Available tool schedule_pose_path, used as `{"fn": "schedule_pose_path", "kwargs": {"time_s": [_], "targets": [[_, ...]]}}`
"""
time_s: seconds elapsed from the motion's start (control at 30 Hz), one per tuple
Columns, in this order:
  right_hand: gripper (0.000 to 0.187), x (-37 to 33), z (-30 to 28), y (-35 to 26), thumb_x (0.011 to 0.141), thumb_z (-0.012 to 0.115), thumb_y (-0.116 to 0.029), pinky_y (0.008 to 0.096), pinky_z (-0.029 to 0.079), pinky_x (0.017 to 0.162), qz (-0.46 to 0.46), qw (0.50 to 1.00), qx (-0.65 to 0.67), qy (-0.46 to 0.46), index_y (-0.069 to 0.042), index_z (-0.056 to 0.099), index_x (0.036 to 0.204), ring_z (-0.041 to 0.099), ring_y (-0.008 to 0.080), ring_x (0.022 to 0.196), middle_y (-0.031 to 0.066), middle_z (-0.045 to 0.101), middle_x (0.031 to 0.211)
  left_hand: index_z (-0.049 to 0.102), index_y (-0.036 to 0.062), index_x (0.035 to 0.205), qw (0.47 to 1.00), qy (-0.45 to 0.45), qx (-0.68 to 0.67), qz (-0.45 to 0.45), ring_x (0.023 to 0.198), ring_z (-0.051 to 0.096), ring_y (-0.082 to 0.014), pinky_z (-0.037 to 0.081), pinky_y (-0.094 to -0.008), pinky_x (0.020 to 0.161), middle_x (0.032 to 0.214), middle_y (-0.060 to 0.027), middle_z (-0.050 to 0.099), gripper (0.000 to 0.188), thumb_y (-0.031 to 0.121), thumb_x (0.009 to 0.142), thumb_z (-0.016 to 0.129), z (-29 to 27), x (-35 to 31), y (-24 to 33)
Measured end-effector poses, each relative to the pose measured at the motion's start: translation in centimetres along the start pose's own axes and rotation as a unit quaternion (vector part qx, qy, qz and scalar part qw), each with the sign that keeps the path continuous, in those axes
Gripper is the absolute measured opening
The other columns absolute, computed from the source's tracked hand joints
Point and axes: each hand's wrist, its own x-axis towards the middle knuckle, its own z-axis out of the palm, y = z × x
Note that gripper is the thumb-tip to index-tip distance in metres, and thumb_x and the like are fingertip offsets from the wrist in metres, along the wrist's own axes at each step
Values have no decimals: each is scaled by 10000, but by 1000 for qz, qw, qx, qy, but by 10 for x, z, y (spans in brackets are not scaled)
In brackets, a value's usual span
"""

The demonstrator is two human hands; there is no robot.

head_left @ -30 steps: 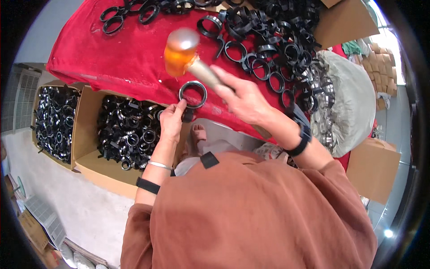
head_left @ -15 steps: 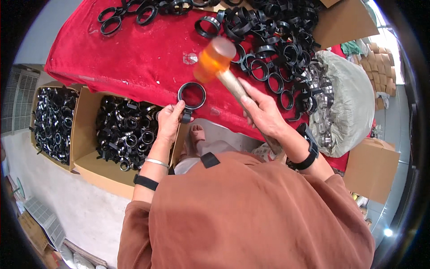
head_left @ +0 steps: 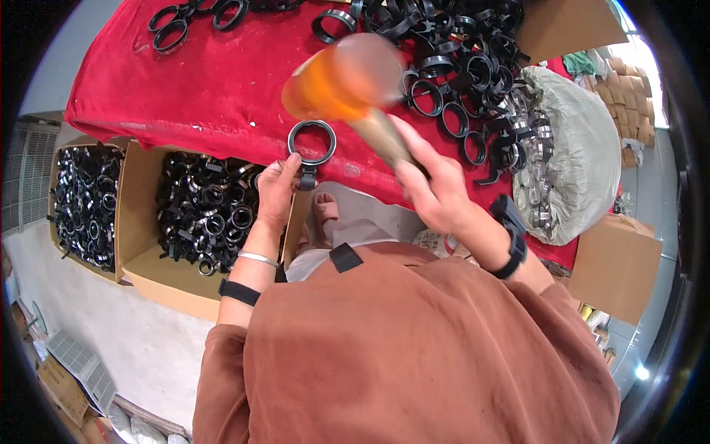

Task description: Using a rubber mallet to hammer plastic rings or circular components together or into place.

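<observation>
Right in front of the person, the left hand [head_left: 275, 194] holds a black ring [head_left: 332, 143] at the near edge of the red cloth [head_left: 200, 96] over the table. The thumb presses against the lower left of the rim, next to a short black tab that points back toward the person; the other fingers are mostly hidden underneath, so I cannot tell how they sit. The ring's open middle faces up, with red showing through it, though I cannot tell whether it lies flat on the cloth.

The right hand [head_left: 440, 189] has its fingers wrapped around the handle of a hammer [head_left: 329, 85], their tips out of my sight. The hammer is raised, its orange head with a pale end blurred, apart from the ring.

Farther along the cloth is a heap of black rings [head_left: 479, 70], and to its right a pale sack [head_left: 580, 166] lies open around shiny metal rings [head_left: 543, 214]. Left of the person, cardboard boxes [head_left: 177, 290] are full of more black and silvery rings [head_left: 203, 200].
</observation>
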Motion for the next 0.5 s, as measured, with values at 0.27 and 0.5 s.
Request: {"fn": "schedule_pose_path", "kwargs": {"time_s": [0.27, 0.5], "targets": [[508, -67, 21, 80, 851, 567, -100, 392, 480, 672, -21, 995, -93, -34, -48, 402, 1329, 580, 353, 755, 205, 571, 875, 557, 64, 739, 998, -1, 51, 22, 531, 430, -60, 394, -217, 501, 635, 26, 508, 297, 325, 850, 645, 3, 7, -5], [483, -72, 7, 56, 854, 499, -21, 336, 455, 871, -83, 996, 14, 25, 13, 392, 1323, 591, 322, 1014, 235, 574, 1092, 555, 48, 763, 999, -16, 13, 37, 577, 539, -104, 498, -265, 570, 695, -20, 569, 297, 318, 844, 651, -1, 7, -6]]}}
